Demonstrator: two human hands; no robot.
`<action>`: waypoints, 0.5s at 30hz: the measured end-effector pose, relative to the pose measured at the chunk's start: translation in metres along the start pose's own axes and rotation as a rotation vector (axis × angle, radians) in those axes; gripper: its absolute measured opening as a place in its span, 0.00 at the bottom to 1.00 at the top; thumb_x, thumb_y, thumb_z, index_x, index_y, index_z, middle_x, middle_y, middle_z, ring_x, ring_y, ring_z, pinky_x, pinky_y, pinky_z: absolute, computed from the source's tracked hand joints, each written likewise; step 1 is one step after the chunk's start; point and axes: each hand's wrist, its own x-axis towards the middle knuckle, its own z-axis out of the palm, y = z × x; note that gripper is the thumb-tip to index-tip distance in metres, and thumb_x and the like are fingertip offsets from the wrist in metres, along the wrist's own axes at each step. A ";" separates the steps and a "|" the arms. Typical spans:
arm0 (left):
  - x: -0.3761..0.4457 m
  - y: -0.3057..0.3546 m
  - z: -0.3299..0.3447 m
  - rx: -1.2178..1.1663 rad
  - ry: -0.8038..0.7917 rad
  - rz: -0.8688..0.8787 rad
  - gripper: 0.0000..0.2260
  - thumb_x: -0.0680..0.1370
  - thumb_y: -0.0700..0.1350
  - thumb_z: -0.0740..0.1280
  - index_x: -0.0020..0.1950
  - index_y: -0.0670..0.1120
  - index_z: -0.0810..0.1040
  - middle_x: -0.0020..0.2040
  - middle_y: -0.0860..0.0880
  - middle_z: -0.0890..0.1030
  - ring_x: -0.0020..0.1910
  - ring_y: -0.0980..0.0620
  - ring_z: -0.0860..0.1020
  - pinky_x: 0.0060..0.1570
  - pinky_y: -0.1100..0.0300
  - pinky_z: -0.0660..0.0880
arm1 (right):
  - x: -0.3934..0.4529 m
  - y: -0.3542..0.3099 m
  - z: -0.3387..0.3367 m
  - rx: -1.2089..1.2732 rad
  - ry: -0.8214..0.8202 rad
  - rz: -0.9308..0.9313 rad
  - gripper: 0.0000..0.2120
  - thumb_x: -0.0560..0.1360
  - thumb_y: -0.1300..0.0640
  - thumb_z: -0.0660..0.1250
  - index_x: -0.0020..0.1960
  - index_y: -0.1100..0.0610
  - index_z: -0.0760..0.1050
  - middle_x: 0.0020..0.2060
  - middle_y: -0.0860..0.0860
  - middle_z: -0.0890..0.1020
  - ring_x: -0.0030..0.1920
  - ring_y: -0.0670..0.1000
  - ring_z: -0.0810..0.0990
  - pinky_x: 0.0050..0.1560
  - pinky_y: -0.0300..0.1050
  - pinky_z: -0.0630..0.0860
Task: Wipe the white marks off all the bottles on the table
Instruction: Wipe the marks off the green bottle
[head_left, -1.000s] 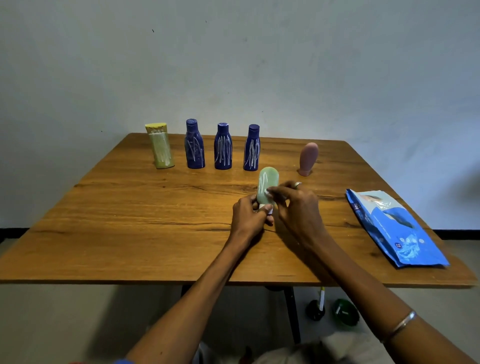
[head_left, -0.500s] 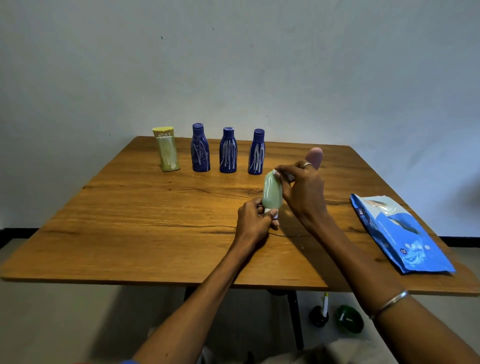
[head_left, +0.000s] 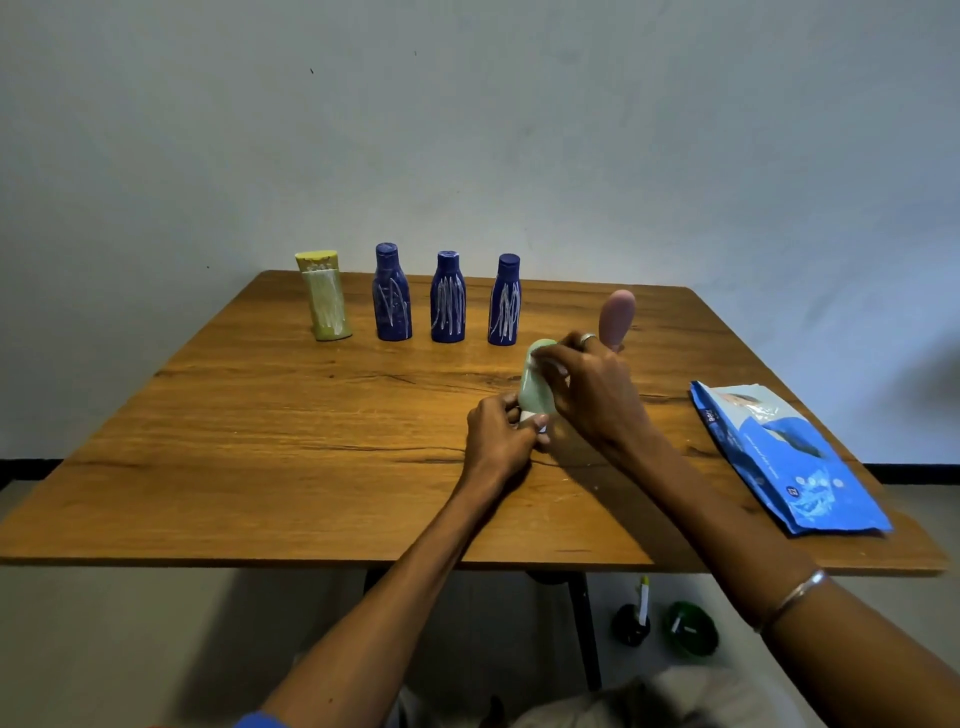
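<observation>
A pale green bottle (head_left: 535, 392) stands cap-down near the table's middle. My left hand (head_left: 498, 434) grips its white cap end at the bottom. My right hand (head_left: 587, 387) pinches a small white wipe (head_left: 558, 370) against the bottle's upper right side. Three dark blue bottles (head_left: 392, 299) (head_left: 448, 301) (head_left: 505, 304) with white scribbles stand in a row at the back. A yellow-green bottle (head_left: 324, 301) with white marks stands to their left. A pink bottle (head_left: 617, 316) stands behind my right hand.
A blue and white wipes packet (head_left: 784, 457) lies flat near the right edge of the wooden table (head_left: 260, 441). Two dark round objects (head_left: 691, 629) sit on the floor under the table. A plain wall rises behind.
My right hand slid up the green bottle from its lower part to its top, then came slightly down its side. The left hand kept its grip on the base.
</observation>
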 end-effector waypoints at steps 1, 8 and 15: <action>-0.001 0.000 0.000 -0.006 0.007 0.002 0.13 0.78 0.37 0.72 0.62 0.42 0.82 0.51 0.46 0.87 0.42 0.54 0.86 0.44 0.57 0.84 | 0.007 -0.001 -0.001 0.019 0.059 0.028 0.11 0.76 0.62 0.74 0.58 0.61 0.83 0.53 0.62 0.83 0.49 0.59 0.85 0.46 0.45 0.81; 0.001 -0.001 0.000 0.007 0.025 -0.051 0.13 0.78 0.39 0.72 0.62 0.45 0.82 0.53 0.48 0.87 0.48 0.53 0.86 0.48 0.53 0.85 | 0.002 -0.018 0.007 -0.016 -0.013 0.060 0.17 0.73 0.64 0.77 0.61 0.63 0.81 0.56 0.64 0.80 0.52 0.62 0.83 0.48 0.57 0.85; 0.001 -0.002 -0.002 0.066 0.013 -0.036 0.16 0.76 0.33 0.70 0.61 0.46 0.82 0.54 0.48 0.85 0.53 0.53 0.84 0.51 0.53 0.84 | -0.026 -0.028 -0.007 -0.050 -0.302 0.001 0.23 0.74 0.59 0.76 0.68 0.57 0.79 0.64 0.62 0.76 0.63 0.60 0.79 0.64 0.56 0.78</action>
